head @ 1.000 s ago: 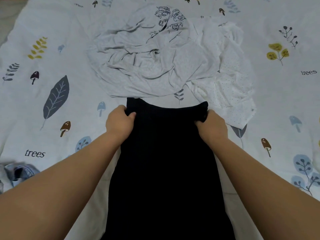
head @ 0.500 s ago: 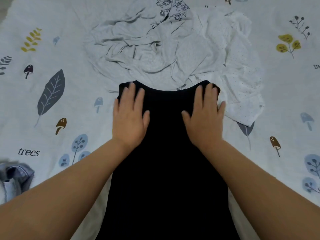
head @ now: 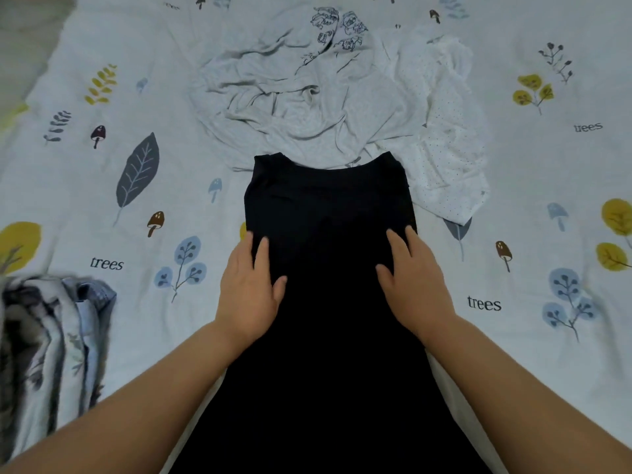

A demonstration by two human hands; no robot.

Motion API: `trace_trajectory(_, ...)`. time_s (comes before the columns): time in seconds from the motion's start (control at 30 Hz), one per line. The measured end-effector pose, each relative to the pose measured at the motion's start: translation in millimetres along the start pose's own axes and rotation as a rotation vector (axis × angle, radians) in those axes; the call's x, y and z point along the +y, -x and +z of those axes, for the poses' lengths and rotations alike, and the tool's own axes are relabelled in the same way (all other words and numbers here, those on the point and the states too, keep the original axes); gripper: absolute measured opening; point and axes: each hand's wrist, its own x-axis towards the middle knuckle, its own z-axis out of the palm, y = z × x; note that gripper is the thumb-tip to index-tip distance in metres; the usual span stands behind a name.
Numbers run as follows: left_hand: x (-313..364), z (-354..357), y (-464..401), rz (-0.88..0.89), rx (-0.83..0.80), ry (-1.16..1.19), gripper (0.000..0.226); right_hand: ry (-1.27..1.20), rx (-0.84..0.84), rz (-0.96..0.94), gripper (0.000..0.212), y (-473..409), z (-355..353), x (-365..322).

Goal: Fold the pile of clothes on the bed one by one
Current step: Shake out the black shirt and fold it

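A long black garment (head: 328,213) lies flat on the bed, running from the frame's bottom edge up to the pile. My left hand (head: 249,285) rests flat on its left side, fingers straight. My right hand (head: 413,282) lies flat on its right side, fingers spread. Beyond the black garment's far edge sits a crumpled pale grey garment (head: 290,107) with a black line drawing, and to its right a white dotted garment (head: 444,148). The black garment's far edge overlaps the grey one slightly.
The bed sheet (head: 136,206) is white with leaf, mushroom and "trees" prints. A grey and white patterned cloth bundle (head: 48,354) lies at the left edge near me. The bed's left edge shows at the top left corner.
My hands let go of the black garment's far corners, laid flat on it, and have slid back toward me along the cloth.
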Motion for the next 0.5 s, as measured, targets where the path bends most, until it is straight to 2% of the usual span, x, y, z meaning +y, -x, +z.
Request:
trace_trajectory(0.1,-3,2,54,-0.159,-0.07,0.132,0.072,-0.06,-0.071,0.128,0.061,54,3,13)
trace_trajectory(0.17,-5,4,83,-0.208,-0.092,0.14,0.074,-0.08,-0.135,0.195,0.063,88,6,20)
trace_trajectory(0.27,-8,3,117,-0.281,-0.12,0.243,0.065,-0.098,-0.178,0.259,0.06,132,10,27)
trace_trajectory(0.4,-19,2,151,-0.392,-0.258,0.384,0.048,-0.228,-0.267,0.389,0.042,170,3,38)
trace_trajectory(0.5,-31,-5,177,-0.428,-0.405,0.339,0.04,-0.246,-0.366,0.439,0.031,192,-1,45)
